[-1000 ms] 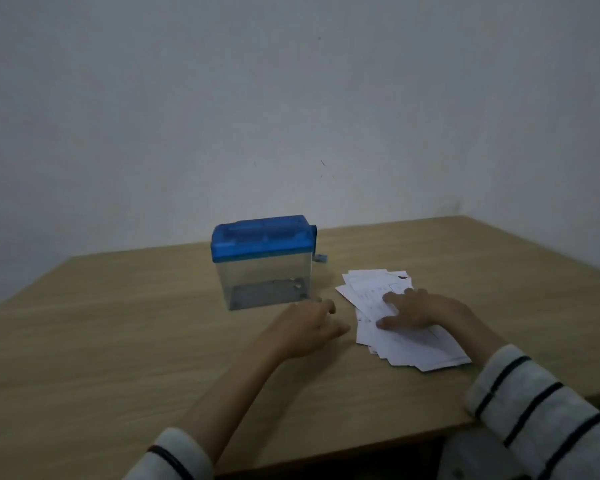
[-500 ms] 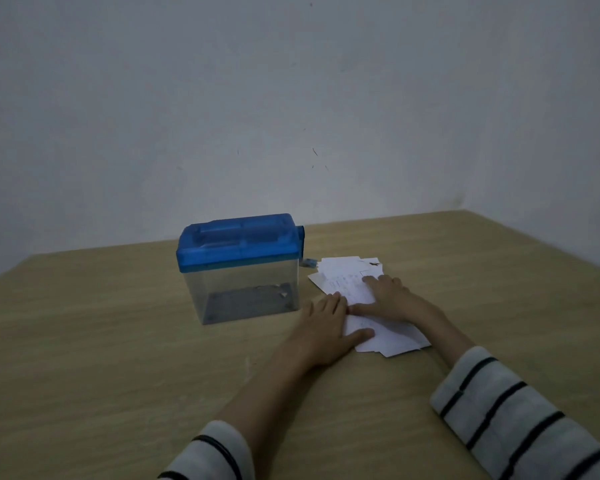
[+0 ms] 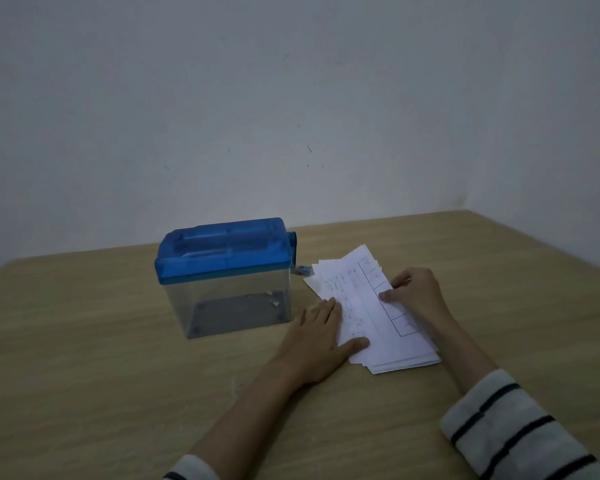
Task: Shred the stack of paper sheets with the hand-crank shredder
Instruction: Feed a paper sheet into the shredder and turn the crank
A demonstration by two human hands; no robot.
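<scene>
The hand-crank shredder has a blue lid and a clear bin with a few paper scraps at the bottom; its small crank sticks out on the right side. A loose stack of white printed sheets lies on the wooden table just right of it. My left hand lies flat with straight fingers on the stack's left edge. My right hand rests on the stack's right side, fingers curled, with the top sheet's edge at its fingertips.
The wooden table stands in a corner, with a plain grey wall close behind and to the right. The table's right edge runs diagonally at the far right.
My left hand has slid right onto the stack's left edge. My right hand has shifted to the right side of the sheets. The view has tilted, so everything sits lower and more central.
</scene>
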